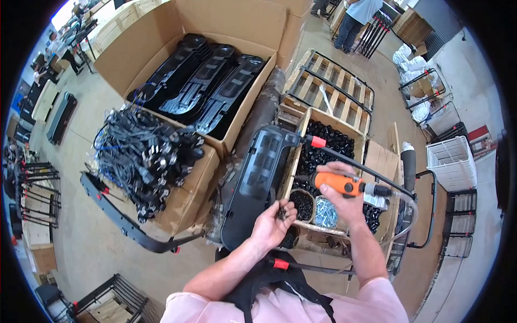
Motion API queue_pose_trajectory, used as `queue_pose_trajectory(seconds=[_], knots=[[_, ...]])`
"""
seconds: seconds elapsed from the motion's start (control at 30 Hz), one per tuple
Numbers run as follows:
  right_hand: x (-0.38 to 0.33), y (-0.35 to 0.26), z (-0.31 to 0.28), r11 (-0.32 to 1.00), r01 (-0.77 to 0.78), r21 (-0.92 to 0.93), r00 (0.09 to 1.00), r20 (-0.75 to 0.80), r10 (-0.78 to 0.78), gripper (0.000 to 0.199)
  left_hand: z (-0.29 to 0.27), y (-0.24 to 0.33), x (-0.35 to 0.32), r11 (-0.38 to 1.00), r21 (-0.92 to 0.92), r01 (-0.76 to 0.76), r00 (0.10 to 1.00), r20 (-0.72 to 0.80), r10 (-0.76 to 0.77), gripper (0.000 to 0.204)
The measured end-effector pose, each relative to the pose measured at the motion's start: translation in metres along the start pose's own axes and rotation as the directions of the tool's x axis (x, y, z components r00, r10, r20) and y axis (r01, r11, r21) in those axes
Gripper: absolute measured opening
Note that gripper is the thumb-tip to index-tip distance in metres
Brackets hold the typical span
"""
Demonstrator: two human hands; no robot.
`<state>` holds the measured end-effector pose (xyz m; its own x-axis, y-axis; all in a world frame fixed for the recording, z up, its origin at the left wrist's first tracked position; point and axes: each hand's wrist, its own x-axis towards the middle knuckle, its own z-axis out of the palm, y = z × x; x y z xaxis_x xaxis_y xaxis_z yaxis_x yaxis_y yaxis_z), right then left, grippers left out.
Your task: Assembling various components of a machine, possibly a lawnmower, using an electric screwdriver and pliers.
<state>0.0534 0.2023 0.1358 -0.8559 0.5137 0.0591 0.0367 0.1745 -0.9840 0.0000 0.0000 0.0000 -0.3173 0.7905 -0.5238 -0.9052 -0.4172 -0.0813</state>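
Head view: I judge driver (335,183) rigid, weighty, best gripped mid-barrel, as right hand (347,203) does; left hand (271,226) cups dark bits (281,213).

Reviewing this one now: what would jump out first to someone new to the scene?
The bright orange power tool in the right hand, right of the picture's middle, would probably catch the eye first, with a heap of silvery fasteners just below it in view. Next comes the big tangle of black cables on the left, and beyond it the glossy black plastic panels stacked in a large open cardboard box.
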Motion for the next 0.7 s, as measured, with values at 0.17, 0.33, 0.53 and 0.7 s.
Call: queue_pose_trajectory(seconds=[0.17,0.33,0.53,0.7], knots=[[0.099,0.011,-0.053,0.998,0.027,-0.055,1.0,-0.014,-0.028,0.053,-0.002,-0.028,0.009,0.988,0.103,0.114,0.991,-0.081,-0.106,0.02],[0.16,0.041,-0.054,1.0,-0.008,0.004,1.0,0.017,0.008,0.047,-0.005,-0.034,0.017,0.983,0.162,0.084,0.992,-0.109,-0.067,0.025],[0.184,0.07,-0.05,0.998,0.022,-0.063,0.995,0.096,-0.016,0.044,0.003,-0.023,0.031,0.979,0.183,0.092,0.989,-0.128,-0.069,0.03],[0.192,0.08,-0.045,0.988,0.019,-0.151,0.992,0.127,0.0,0.046,0.005,-0.02,0.044,0.963,0.269,0.029,0.996,-0.088,-0.005,0.03]])
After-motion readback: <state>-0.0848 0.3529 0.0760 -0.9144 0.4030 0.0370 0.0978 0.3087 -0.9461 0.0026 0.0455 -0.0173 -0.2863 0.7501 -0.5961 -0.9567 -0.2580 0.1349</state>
